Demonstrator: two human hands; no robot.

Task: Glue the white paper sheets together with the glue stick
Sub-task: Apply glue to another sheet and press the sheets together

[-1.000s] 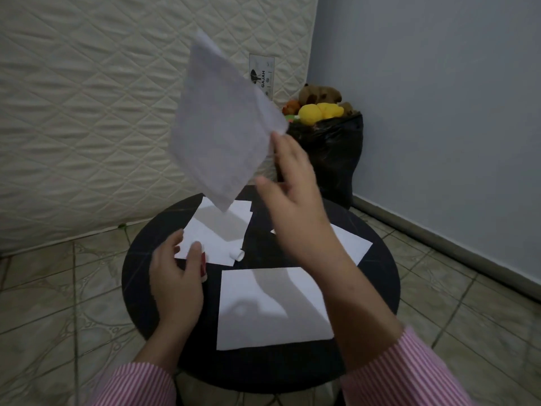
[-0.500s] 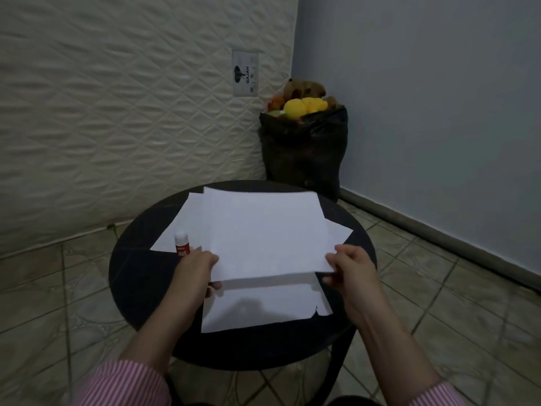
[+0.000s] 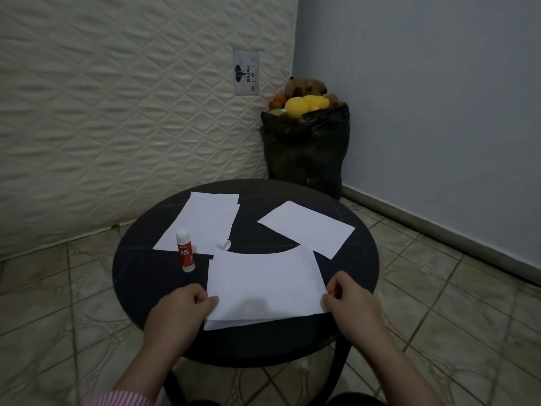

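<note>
Two hands at the near sheets: your left hand (image 3: 187, 303) pinches the top white sheet (image 3: 263, 282) at its left corner, your right hand (image 3: 348, 300) pinches its right corner, over a lower sheet (image 3: 234, 323) on the round black table (image 3: 137, 276). Glue stick (image 3: 185, 254): upright, left of the sheets.

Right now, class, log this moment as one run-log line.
left hand: pinches top sheet | right hand: pinches same sheet | sheet: over lower sheet | glue stick: upright, capped, untouched
</note>
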